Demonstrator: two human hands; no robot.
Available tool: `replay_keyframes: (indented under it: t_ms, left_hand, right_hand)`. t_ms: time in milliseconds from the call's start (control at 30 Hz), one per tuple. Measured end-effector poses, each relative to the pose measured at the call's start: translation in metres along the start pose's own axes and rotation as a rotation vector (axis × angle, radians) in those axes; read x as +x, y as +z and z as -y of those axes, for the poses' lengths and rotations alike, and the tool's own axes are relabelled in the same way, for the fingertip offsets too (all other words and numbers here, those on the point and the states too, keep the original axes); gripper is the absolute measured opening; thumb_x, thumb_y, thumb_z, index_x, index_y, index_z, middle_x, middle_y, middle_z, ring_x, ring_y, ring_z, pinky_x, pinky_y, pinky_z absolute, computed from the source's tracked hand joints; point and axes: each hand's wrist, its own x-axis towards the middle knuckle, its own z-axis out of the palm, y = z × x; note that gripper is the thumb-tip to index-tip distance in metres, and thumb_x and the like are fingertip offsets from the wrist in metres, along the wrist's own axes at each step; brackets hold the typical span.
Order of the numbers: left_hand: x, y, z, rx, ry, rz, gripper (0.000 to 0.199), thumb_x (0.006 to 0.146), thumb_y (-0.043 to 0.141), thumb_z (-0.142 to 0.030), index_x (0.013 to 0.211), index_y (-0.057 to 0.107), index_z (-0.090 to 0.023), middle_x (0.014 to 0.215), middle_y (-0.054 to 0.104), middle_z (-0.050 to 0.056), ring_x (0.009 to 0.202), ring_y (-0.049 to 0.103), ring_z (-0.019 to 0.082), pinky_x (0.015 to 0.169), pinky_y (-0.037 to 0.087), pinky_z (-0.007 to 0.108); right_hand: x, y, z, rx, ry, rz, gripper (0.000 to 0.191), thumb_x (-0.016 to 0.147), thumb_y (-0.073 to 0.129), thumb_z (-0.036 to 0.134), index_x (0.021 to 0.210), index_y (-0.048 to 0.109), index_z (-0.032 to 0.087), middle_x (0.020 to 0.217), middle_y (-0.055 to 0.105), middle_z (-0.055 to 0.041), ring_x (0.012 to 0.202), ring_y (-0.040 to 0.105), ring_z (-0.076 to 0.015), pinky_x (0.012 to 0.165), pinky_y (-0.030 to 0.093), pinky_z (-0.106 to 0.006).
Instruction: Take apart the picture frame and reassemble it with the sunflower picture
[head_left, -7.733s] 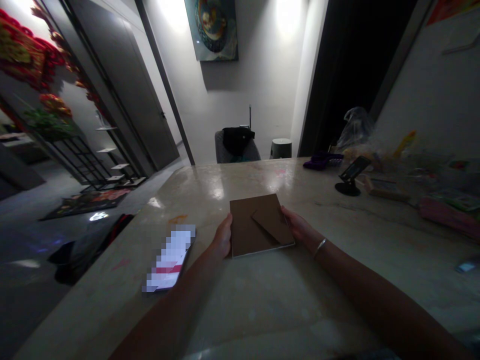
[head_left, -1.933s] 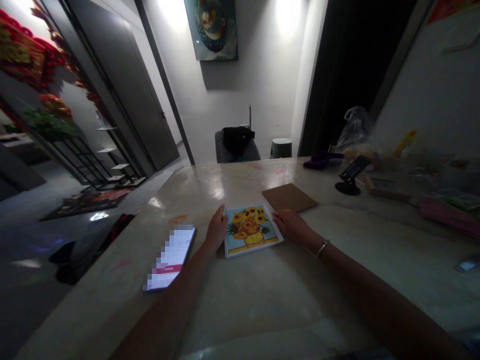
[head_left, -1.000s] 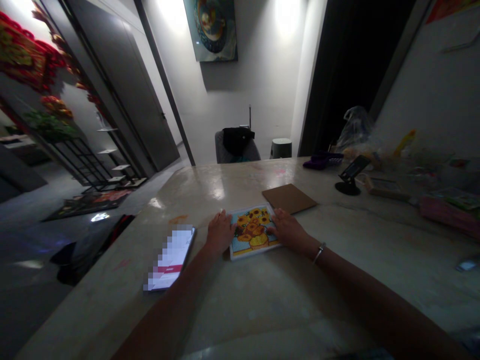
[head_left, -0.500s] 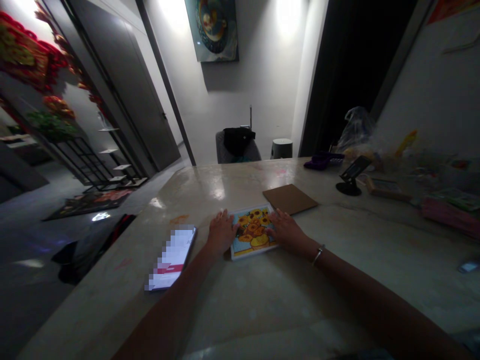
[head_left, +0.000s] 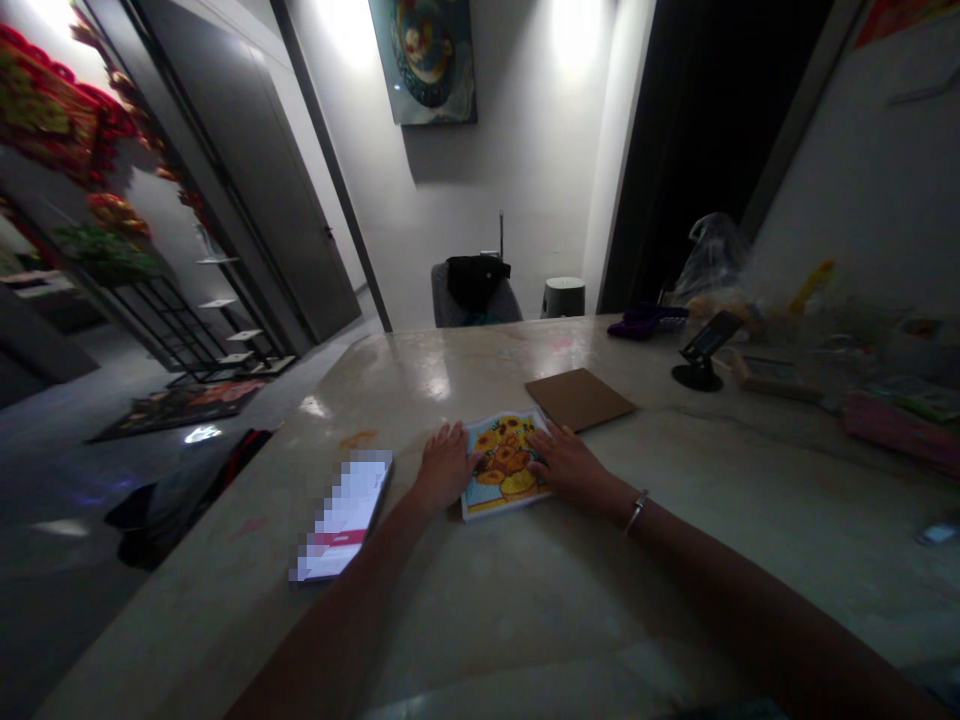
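A small sunflower-vase picture (head_left: 504, 465) with a white border lies flat on the pale marble table (head_left: 480, 365). My left hand (head_left: 446, 465) rests palm down against its left side, fingertips on the border. My right hand (head_left: 566, 465) lies across its right part, fingers spread and hiding that side of the picture. Neither hand grips it. A thin brown cardboard sheet (head_left: 579, 398) lies just beyond the picture, near its far right corner.
A smartphone (head_left: 343, 515) with a blurred screen lies left of my left hand, close to the table's left edge. A black phone stand (head_left: 697, 365) and a pink package (head_left: 900, 432) stand among cluttered items on the right. A chair (head_left: 476, 295) stands beyond the far edge.
Both hands have moved in from the picture's sides and now lie on it, the right hand reaching further over it with fingers spread. The cardboard sheet stays put.
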Motion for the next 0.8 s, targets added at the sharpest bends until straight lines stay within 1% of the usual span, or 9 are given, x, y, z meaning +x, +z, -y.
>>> replay_keyframes:
  t_ms: [100,200,367,500,600,700,800]
  left_hand:
    - [-0.001,-0.002,-0.001,0.008,0.000,0.014,0.050,0.088,0.032,-0.036,0.129,0.038,-0.008,0.139,0.034,0.016,0.130,0.024,0.028,0.105,0.021,0.044]
    - [-0.001,-0.002,-0.001,0.012,0.011,0.003,0.050,0.088,0.033,-0.037,0.128,0.038,-0.008,0.137,0.037,0.016,0.130,0.025,0.028,0.105,0.022,0.043]
    - [0.002,0.003,0.002,-0.006,0.022,-0.032,0.048,0.086,0.037,-0.037,0.127,0.041,-0.012,0.136,0.040,0.014,0.129,0.027,0.028,0.104,0.022,0.044]
    - [0.003,0.005,0.004,-0.018,0.026,-0.037,0.045,0.087,0.036,-0.038,0.127,0.042,-0.019,0.136,0.039,0.011,0.127,0.029,0.028,0.102,0.023,0.047]
    - [0.002,0.004,0.004,-0.011,0.034,-0.025,0.044,0.087,0.034,-0.039,0.127,0.043,-0.024,0.137,0.039,0.009,0.127,0.029,0.028,0.102,0.023,0.047]
    - [0.001,0.003,0.002,-0.011,0.035,0.004,0.045,0.087,0.032,-0.042,0.127,0.042,-0.026,0.138,0.037,0.009,0.128,0.027,0.029,0.102,0.021,0.049]
    - [0.000,0.005,0.001,-0.022,0.063,-0.010,0.046,0.086,0.032,-0.047,0.127,0.042,-0.028,0.137,0.037,0.009,0.129,0.026,0.030,0.102,0.020,0.051]
  right_hand:
    - [-0.001,-0.004,0.005,0.038,-0.026,0.014,0.046,0.089,0.035,0.037,0.126,0.043,0.013,0.130,0.045,-0.0144,0.126,0.032,-0.0271,0.103,0.025,-0.044]
    - [-0.001,-0.004,0.006,0.076,-0.042,0.016,0.046,0.089,0.034,0.038,0.127,0.042,0.013,0.130,0.046,-0.0144,0.124,0.035,-0.0264,0.101,0.028,-0.043]
    - [0.000,0.003,0.002,0.088,-0.085,0.020,0.046,0.090,0.032,0.036,0.131,0.038,0.015,0.133,0.044,-0.0113,0.128,0.028,-0.0260,0.104,0.021,-0.046]
    - [0.001,0.005,0.002,0.109,-0.090,0.032,0.048,0.090,0.033,0.039,0.132,0.037,0.016,0.134,0.042,-0.0108,0.129,0.025,-0.0263,0.104,0.018,-0.048]
    - [0.001,0.002,0.003,0.125,-0.102,0.052,0.050,0.089,0.031,0.041,0.132,0.036,0.015,0.135,0.041,-0.0114,0.130,0.023,-0.0270,0.105,0.015,-0.049]
    - [0.001,-0.002,0.005,0.138,-0.136,0.063,0.051,0.089,0.032,0.042,0.133,0.034,0.016,0.135,0.041,-0.0111,0.131,0.021,-0.0270,0.105,0.014,-0.050]
    - [-0.002,-0.007,0.008,0.169,-0.175,0.084,0.053,0.088,0.034,0.045,0.133,0.034,0.017,0.136,0.040,-0.0108,0.131,0.020,-0.0267,0.105,0.013,-0.048]
